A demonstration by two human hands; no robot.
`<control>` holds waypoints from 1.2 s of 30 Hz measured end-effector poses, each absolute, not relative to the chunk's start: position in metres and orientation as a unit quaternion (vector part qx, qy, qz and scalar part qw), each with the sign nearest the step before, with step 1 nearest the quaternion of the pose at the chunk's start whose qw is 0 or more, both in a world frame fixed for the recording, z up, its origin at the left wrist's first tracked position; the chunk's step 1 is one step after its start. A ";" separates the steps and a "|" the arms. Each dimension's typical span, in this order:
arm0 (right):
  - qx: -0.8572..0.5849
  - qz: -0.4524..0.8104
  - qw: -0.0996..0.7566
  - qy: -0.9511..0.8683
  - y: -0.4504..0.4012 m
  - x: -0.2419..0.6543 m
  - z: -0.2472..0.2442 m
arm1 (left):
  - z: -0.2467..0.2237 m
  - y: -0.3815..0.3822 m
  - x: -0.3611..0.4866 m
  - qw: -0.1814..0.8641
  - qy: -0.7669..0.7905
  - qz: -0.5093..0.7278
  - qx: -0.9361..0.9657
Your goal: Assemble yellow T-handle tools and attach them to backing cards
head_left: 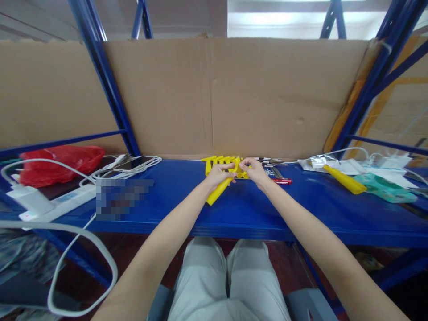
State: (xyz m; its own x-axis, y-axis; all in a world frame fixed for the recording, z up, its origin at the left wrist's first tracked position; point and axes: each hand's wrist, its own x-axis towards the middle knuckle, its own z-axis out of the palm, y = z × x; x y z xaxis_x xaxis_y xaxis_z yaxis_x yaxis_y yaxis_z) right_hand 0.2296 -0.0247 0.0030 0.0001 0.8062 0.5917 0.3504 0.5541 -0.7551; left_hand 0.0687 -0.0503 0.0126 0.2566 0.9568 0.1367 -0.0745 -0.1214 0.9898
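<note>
Red plastic bag (63, 165) at 9 o'clock, coiled white cable (149, 164) just inward of it. White power strip (72, 203), charger (31, 199) plugged in — between 8 and 9. Cardboard panel (167, 93) at 12, blue posts (106, 73) at 10 and 2. Green packet (388, 187) — 3 o'clock.

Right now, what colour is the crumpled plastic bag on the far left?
Red; the head view shows the bag best.
</note>
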 end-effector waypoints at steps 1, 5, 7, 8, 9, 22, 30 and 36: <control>-0.429 0.213 0.565 -0.672 -0.025 0.229 0.003 | 0.013 -0.051 0.069 0.542 0.382 0.477 0.577; -0.427 0.247 0.589 -0.640 -0.027 0.226 0.002 | 0.014 -0.051 0.070 0.556 0.379 0.478 0.564; -0.423 0.264 0.593 -0.632 -0.028 0.225 0.002 | 0.013 -0.051 0.070 0.563 0.374 0.481 0.558; -0.423 0.271 0.592 -0.631 -0.029 0.224 0.002 | 0.013 -0.050 0.070 0.566 0.372 0.481 0.556; -0.424 0.278 0.589 -0.630 -0.029 0.224 0.001 | 0.012 -0.049 0.070 0.570 0.371 0.480 0.554; -0.458 0.327 0.577 -0.592 -0.030 0.231 0.004 | 0.014 -0.050 0.071 0.567 0.369 0.486 0.554; -0.501 0.283 0.575 -0.582 -0.022 0.238 0.005 | 0.016 -0.048 0.071 0.574 0.366 0.509 0.527; -0.555 0.020 0.537 -0.635 -0.001 0.292 0.021 | 0.017 -0.044 0.065 0.534 0.422 0.546 0.488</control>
State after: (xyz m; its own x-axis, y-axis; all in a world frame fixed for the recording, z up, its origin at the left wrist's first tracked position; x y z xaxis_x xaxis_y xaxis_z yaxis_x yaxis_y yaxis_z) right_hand 0.2918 -0.0009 0.0207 0.1929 0.7262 0.6599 0.6823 0.3840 -0.6221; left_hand 0.0654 -0.0443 0.0168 0.0465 0.9955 0.0823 -0.1718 -0.0732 0.9824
